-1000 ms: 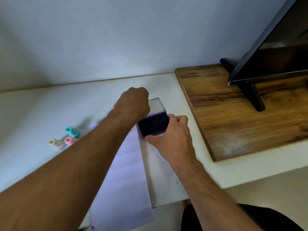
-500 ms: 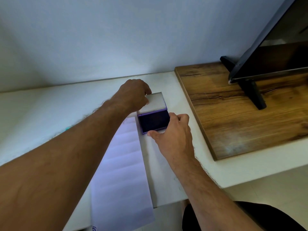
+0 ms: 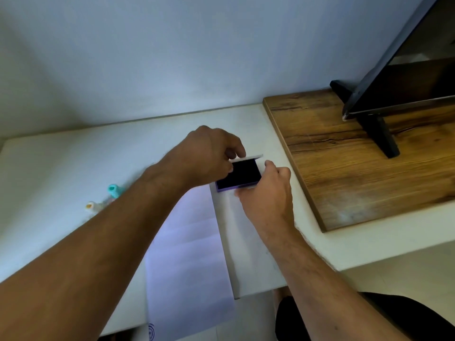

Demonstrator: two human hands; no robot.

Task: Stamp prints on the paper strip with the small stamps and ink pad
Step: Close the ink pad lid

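A purple ink pad (image 3: 240, 174) lies on the white table at the far end of the paper strip (image 3: 189, 252). Its dark pad is exposed and its pale lid (image 3: 248, 158) is lifted at the back. My left hand (image 3: 209, 153) pinches the lid's left end. My right hand (image 3: 268, 193) grips the pad's base at its near right corner. The folded paper strip runs toward me and hangs over the table's edge, with one purple print (image 3: 151, 332) at its near end. Small stamps, a teal one (image 3: 114, 190) and a cream one (image 3: 92, 206), lie left of my left forearm.
A wooden board (image 3: 344, 168) lies on the table to the right, carrying a black monitor (image 3: 406, 77) on its stand. A pale wall runs close behind the table. The table's near edge (image 3: 320, 274) lies just right of the strip.
My left hand has swung the lid further back, so it now shows nearly edge-on and more of the dark pad is bare. My right hand has stayed on the base.
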